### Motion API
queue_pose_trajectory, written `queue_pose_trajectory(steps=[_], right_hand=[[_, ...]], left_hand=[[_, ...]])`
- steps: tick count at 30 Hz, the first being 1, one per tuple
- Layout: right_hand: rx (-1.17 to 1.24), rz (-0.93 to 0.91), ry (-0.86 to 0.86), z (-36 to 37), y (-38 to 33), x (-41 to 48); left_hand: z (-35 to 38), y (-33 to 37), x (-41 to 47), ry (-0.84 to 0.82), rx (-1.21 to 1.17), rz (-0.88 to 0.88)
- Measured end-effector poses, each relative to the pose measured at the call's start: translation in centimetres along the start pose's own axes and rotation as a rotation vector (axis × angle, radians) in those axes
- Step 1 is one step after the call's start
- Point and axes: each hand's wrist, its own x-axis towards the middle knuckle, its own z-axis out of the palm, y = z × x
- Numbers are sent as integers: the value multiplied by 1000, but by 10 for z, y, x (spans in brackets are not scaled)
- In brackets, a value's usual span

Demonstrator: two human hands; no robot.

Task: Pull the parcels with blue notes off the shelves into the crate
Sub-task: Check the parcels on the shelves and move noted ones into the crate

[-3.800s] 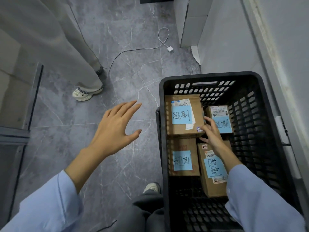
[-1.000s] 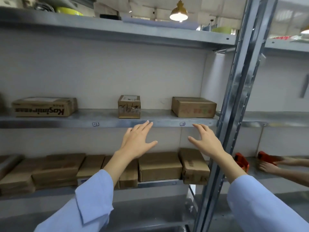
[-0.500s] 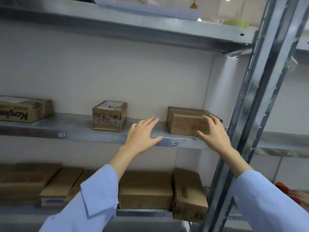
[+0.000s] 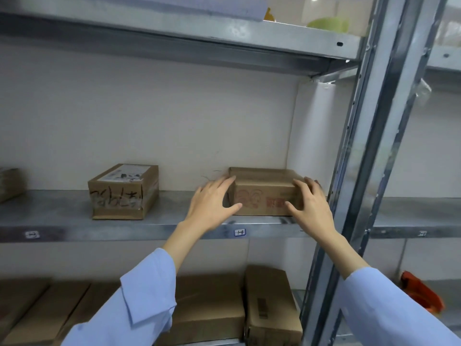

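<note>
Two hands reach to one flat brown parcel [image 4: 263, 193] that lies on the middle shelf [image 4: 74, 223], at its right end near the metal post [image 4: 361, 171]: the left hand [image 4: 212, 206] is spread, with fingers along the parcel's left side and the thumb at its front lower corner, and the right hand [image 4: 310, 203] is spread over the right front corner. The parcel has red print on its front, and a blue note is not visible on the sides that show. A smaller box [image 4: 123, 192] with black writing stands to the left on the same shelf, well apart, and several boxes [image 4: 272, 305] lie on the shelf below.
</note>
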Motion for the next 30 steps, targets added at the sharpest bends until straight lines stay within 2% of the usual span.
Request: queue_pose_trajectory(steps=[9, 17, 22, 27, 30], right_hand=[[18, -18, 53, 1, 2, 6], [128, -137, -65, 1, -3, 16], [212, 22, -50, 0, -1, 26], [326, 109, -304, -3, 4, 27], [372, 112, -301, -3, 5, 26]], left_hand=[[11, -5, 8, 65, -96, 43], [2, -28, 2, 163, -170, -3], [-3, -37, 8, 43, -269, -90], [-2, -35, 11, -64, -441, -136], [-1, -29, 9, -35, -575, -162]])
